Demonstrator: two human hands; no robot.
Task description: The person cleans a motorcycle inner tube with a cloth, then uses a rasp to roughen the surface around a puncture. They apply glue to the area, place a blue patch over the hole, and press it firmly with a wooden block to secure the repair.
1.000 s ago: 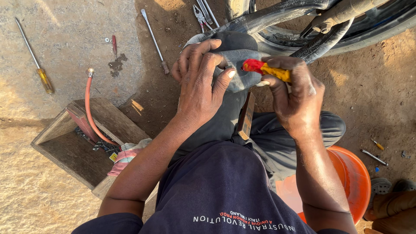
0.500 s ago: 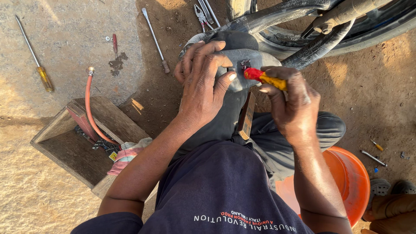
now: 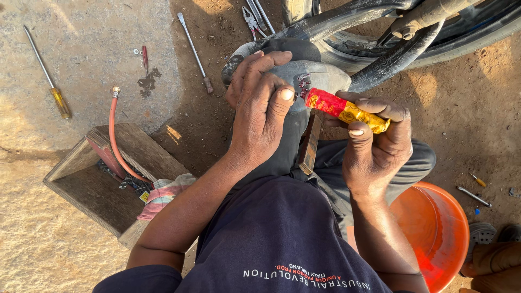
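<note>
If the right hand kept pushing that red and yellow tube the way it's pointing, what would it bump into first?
Probably the grey inner tube: the right hand aims the glue tube up-left, its red tip right at the rubber beside the left hand's thumb.

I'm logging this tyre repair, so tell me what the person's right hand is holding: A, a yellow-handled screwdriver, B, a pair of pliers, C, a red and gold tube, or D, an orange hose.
C: the right hand grips a red and gold tube, its tip at the grey inner tube under the left hand.
</note>
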